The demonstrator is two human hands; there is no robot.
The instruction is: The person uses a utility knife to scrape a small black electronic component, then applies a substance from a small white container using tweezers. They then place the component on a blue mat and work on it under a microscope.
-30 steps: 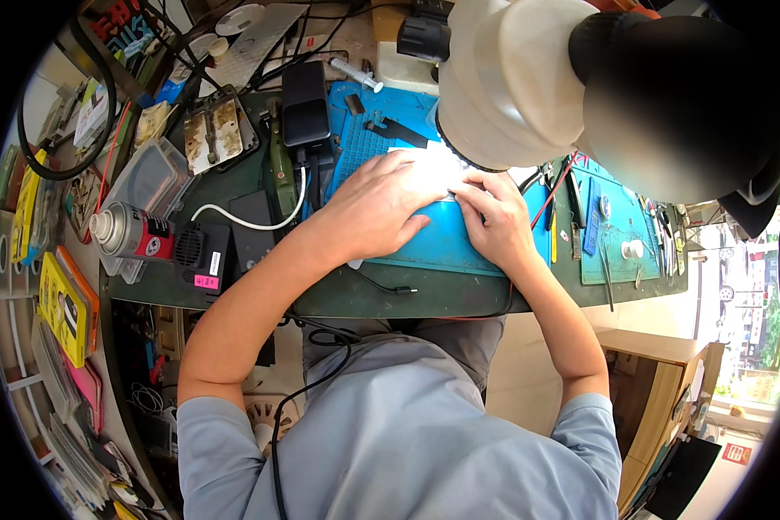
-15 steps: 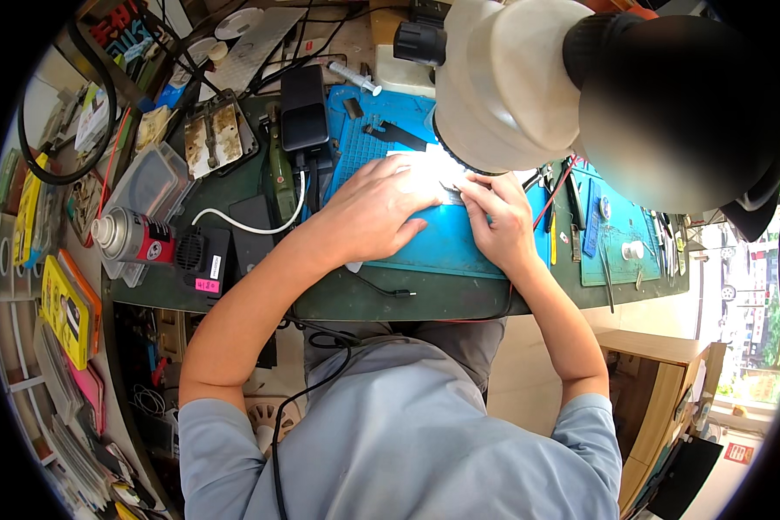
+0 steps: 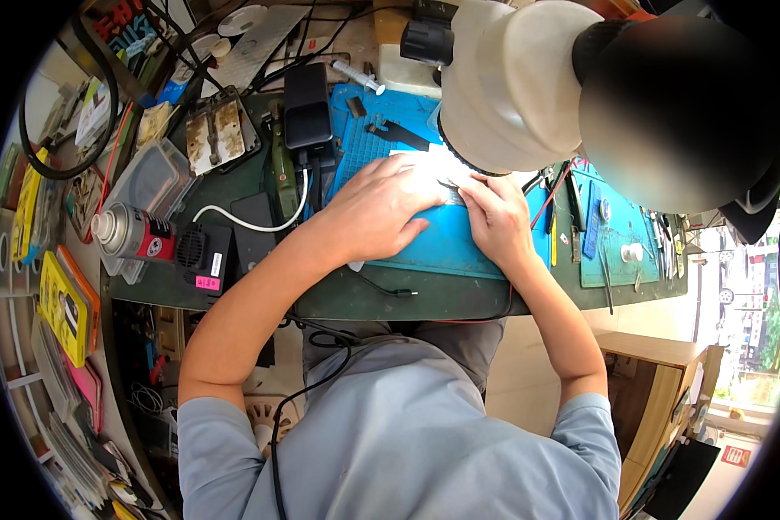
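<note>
My left hand (image 3: pixel 386 208) lies palm down on the blue work mat (image 3: pixel 442 247), its fingers stretched toward the lit spot and the thumb apart from them. Strong light washes out its fingertips. My right hand (image 3: pixel 500 221) is closed in a pinch beside them, on something too small and too glared to make out. Between the hands is a small pale, flat piece (image 3: pixel 450 196), partly covered by fingers. A white microscope head (image 3: pixel 507 87) hangs directly above and hides part of the area.
Left of the mat are a black box-shaped device (image 3: pixel 307 108) with a white cable, a green rotary tool (image 3: pixel 283 178) and a spray can (image 3: pixel 134 234). A syringe (image 3: pixel 358 78) lies at the back. Tweezers (image 3: pixel 606 277) and other hand tools lie to the right.
My right hand has shifted very slightly left, and its fingers have drawn a little closer together. The left hand stays in nearly the same place.
</note>
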